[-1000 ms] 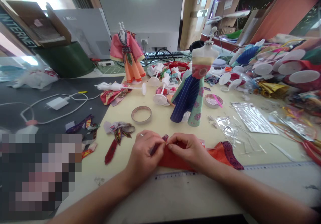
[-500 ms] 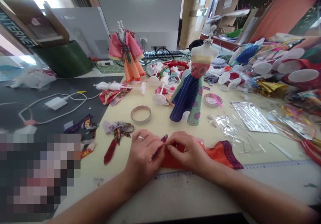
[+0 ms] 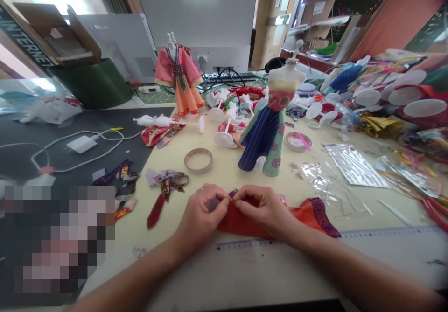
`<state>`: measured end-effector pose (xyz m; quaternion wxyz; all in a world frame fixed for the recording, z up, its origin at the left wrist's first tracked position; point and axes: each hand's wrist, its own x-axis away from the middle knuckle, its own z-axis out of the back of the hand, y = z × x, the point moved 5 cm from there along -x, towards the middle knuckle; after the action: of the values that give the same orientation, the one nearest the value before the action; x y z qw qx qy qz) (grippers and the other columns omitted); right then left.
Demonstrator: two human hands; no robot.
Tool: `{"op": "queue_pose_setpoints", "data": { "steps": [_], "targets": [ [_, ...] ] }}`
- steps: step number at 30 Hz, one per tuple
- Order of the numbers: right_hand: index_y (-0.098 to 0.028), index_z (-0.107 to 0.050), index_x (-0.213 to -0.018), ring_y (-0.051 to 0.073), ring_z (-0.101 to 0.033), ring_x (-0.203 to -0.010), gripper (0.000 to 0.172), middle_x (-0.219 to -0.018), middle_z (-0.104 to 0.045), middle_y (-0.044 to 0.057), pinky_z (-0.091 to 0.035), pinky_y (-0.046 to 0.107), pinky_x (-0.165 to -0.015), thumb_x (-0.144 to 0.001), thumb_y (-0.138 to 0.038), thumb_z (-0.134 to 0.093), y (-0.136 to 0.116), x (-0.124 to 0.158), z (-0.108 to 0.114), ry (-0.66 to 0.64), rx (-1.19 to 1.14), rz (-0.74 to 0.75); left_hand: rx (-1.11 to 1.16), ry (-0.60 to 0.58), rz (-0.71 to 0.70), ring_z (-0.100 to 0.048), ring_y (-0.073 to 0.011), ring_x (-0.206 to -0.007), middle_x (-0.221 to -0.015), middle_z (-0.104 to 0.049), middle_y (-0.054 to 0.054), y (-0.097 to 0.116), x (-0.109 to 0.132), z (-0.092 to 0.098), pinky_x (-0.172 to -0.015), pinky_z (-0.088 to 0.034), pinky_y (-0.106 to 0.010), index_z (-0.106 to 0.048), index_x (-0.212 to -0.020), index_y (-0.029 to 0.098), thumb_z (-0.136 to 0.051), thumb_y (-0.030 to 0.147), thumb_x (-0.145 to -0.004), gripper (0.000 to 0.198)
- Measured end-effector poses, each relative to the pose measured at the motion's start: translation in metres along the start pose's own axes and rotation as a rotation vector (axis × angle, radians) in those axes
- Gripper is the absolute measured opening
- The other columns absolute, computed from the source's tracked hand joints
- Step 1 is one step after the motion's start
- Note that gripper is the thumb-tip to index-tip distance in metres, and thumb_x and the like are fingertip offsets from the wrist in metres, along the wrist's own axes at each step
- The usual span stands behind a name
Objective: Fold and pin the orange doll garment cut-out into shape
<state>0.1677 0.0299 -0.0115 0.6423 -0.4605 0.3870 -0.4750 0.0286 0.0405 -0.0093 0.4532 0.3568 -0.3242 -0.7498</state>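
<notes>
The left hand [image 3: 205,216] and right hand [image 3: 262,209] are each closed in a fingertip pinch at a narrow dark trim strip [image 3: 233,193] on the red fabric piece [image 3: 241,224]. The fabric lies on the desk [image 3: 224,183], just above a metal ruler [image 3: 252,245], beside an orange cloth with dark border [image 3: 315,216].

Single view, worn on the head, facing forward and down over the desk [image 3: 164,260]. Close on the left hand [image 3: 205,216] and right hand [image 3: 262,209], forearms entering from the lower corners. Monitor [image 3: 196,18] sits well off at top. Wide lens, edges bowed.
</notes>
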Motion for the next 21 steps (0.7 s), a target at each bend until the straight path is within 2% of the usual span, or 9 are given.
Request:
{"op": "queue_pose_setpoints", "data": {
  "steps": [12, 21],
  "targets": [
    [-0.016, -0.062, -0.068, 0.012, -0.055, -0.063, 0.012, -0.066, -0.063, 0.0, -0.042, 0.023, -0.059, -0.076, -0.015, -0.053, 0.0012, -0.0008, 0.0005, 0.003, -0.007, 0.017, 0.032, -0.001, 0.019, -0.057, -0.0138, -0.067, -0.068, -0.06, 0.001, -0.0022, -0.0002, -0.0003, -0.065, -0.044, -0.026, -0.061, -0.068, 0.018, -0.051, 0.018, -0.079, 0.015],
    [-0.016, -0.061, -0.07, 0.012, -0.055, -0.065, 0.012, -0.068, -0.062, 0.0, -0.042, 0.023, -0.061, -0.075, -0.015, -0.05, 0.0017, -0.0007, -0.0003, -0.004, -0.026, 0.035, -0.05, 0.012, -0.102, -0.054, -0.0155, -0.068, -0.068, -0.059, -0.001, 0.0021, 0.0001, 0.0003, -0.066, -0.044, -0.029, -0.059, -0.07, 0.018, -0.044, 0.022, -0.087, 0.023]
  ]
}}
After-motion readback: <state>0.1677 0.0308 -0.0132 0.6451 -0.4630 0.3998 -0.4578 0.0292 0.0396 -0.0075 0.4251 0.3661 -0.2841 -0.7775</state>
